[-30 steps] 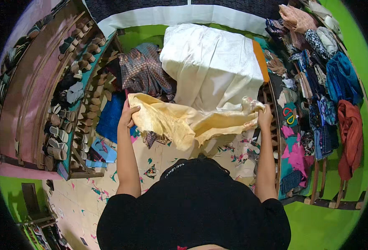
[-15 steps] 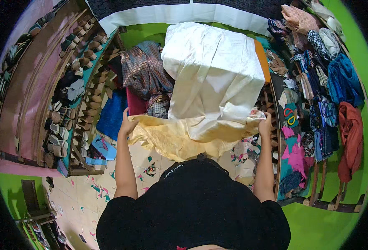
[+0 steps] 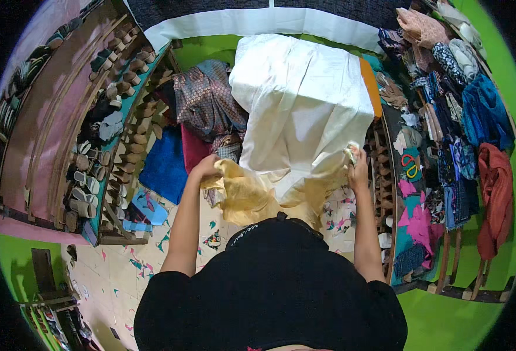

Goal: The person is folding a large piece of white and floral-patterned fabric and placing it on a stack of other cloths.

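Note:
A large white cloth lies draped over a raised block-like shape ahead of me, its form hidden beneath. Toward me the near end of the cloth turns to a yellowish-cream part, which sags between my arms. My left hand is closed on the left edge of this yellowish part. At the right edge, my right hand grips a bunched bit of the cloth. Just beyond my left hand sit a patterned grey-brown cloth and a dark red one.
Wooden racks with shoes stand on the left, near a blue cloth. On the right, a shelf holds yellow-and-red-handled scissors and pink scraps. Clothes, including a rust-red cloth, hang beyond. Scraps litter the tiled floor.
Both hands have moved inward, closer together, still holding the cloth's edges. The right hand has bunched up its corner, and the yellowish part now hangs narrower and more folded.

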A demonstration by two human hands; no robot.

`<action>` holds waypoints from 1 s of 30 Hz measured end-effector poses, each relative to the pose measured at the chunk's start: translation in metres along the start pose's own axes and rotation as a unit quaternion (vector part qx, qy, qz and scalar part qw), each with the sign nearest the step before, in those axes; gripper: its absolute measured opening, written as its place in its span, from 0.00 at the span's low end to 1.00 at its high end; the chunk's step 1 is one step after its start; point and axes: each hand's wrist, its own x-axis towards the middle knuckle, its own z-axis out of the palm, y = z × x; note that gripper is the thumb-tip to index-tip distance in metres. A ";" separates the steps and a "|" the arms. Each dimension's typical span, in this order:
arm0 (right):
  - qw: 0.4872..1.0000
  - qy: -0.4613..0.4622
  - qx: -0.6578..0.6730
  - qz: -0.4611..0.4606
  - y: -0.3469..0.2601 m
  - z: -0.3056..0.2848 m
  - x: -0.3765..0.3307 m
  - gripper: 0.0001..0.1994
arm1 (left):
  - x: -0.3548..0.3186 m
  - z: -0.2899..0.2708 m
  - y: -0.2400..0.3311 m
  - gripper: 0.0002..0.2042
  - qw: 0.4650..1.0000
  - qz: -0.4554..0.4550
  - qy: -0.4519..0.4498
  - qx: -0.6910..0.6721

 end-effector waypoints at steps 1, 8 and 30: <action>0.992 0.086 0.065 -0.069 0.000 0.004 0.001 0.26 | 0.004 0.005 0.004 0.26 1.000 0.000 0.002 0.001; 0.981 0.188 -0.034 -0.041 -0.013 -0.004 0.027 0.34 | 0.009 0.031 0.024 0.09 0.968 -0.133 0.111 0.183; 0.915 -0.130 0.382 0.016 -0.015 0.000 0.076 0.07 | 0.030 -0.008 0.145 0.44 0.871 0.200 -0.064 -0.444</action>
